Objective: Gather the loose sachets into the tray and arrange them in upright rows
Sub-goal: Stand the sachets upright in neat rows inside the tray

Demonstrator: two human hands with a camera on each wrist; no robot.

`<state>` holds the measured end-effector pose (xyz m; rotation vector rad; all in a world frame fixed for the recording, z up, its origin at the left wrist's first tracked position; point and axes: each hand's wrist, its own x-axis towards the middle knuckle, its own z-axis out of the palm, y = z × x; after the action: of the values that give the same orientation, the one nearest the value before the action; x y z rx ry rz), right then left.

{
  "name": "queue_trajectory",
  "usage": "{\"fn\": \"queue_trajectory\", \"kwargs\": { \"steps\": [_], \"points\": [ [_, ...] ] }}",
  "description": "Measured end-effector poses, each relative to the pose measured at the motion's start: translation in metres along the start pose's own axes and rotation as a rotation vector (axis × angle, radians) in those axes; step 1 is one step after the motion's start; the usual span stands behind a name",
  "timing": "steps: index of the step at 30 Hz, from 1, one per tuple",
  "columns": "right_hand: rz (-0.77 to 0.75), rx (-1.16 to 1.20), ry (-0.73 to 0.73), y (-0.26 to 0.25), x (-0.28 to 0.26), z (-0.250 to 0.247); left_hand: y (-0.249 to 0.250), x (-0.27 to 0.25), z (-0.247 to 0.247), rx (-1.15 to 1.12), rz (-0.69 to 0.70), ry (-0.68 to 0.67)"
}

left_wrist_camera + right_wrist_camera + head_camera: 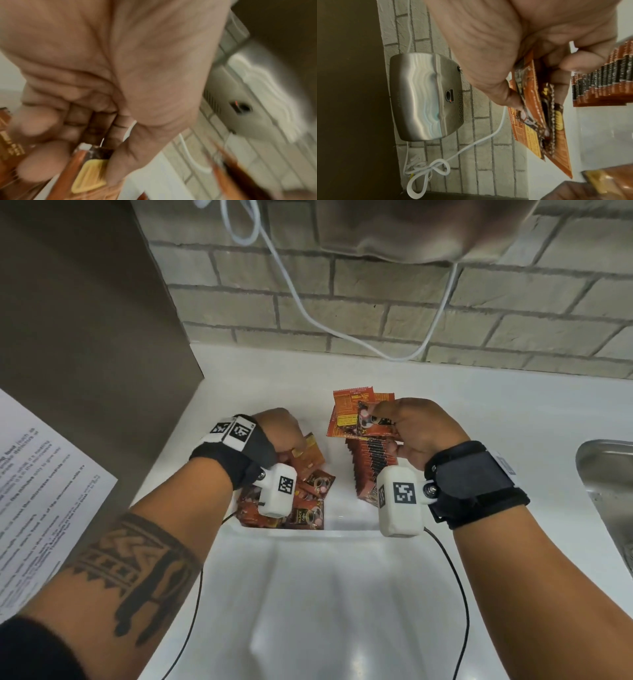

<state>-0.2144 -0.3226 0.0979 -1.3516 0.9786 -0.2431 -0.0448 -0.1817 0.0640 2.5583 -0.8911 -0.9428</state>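
Tray [346, 529]: clear plastic, on white counter [342, 594] below brick wall [376, 313].
Row [371, 463]: sachets on edge, packed along tray's right side, under the right hand.
Loose pile [308, 491]: sachets lying flat and overlapped in tray's left side.
Left hand [279, 433]: fingers curled, pinching one sachet [306, 455] at the top of the pile; wrist view blurred.
Right hand [421, 429]: fingers and thumb curled on a fanned bunch [356, 416], held above the row's far end.
Dryer [426, 100]: steel, on the wall, white cable [471, 143] hanging.
Sink [606, 474]: counter's right edge.
Paper [41, 487]: printed sheet, far left.
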Motion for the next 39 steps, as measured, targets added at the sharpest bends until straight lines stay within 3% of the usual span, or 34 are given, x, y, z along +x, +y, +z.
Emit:
{"fn": "queue_trajectory", "kwargs": {
  "steps": [5, 9, 13, 19, 24, 29, 33, 37, 39],
  "points": [
    [0.050, -0.061, -0.070, 0.007, 0.003, 0.020, -0.024, -0.025, -0.010, -0.767, -0.033, -0.062],
    [0.086, -0.093, -0.161, 0.013, 0.004, 0.041, -0.030, -0.039, 0.003, -1.122, 0.069, -0.128],
    [0.054, -0.068, -0.219, 0.015, 0.004, 0.051, -0.029, -0.042, 0.011, -1.307, 0.181, -0.107],
    [-0.010, -0.108, -0.311, 0.014, -0.003, 0.058, -0.022, -0.053, 0.015, -1.445, 0.221, -0.352],
    [-0.051, -0.161, -0.322, 0.019, -0.009, 0.063, -0.010, -0.053, 0.024, -1.455, 0.177, -0.342],
    [-0.202, -0.293, -0.267, 0.025, -0.006, 0.058, -0.009, -0.050, 0.025, -1.464, 0.186, -0.194],
    [-0.237, -0.292, -0.237, 0.025, -0.007, 0.047, -0.009, -0.054, 0.023, -1.273, 0.225, -0.057],
    [-0.212, -0.158, -0.272, 0.028, -0.008, 0.040, -0.010, -0.058, 0.022, -1.295, 0.209, -0.044],
    [-0.207, -0.037, -0.211, 0.032, -0.007, 0.041, -0.012, -0.058, 0.025, -1.297, 0.205, -0.010]
  ]
}}
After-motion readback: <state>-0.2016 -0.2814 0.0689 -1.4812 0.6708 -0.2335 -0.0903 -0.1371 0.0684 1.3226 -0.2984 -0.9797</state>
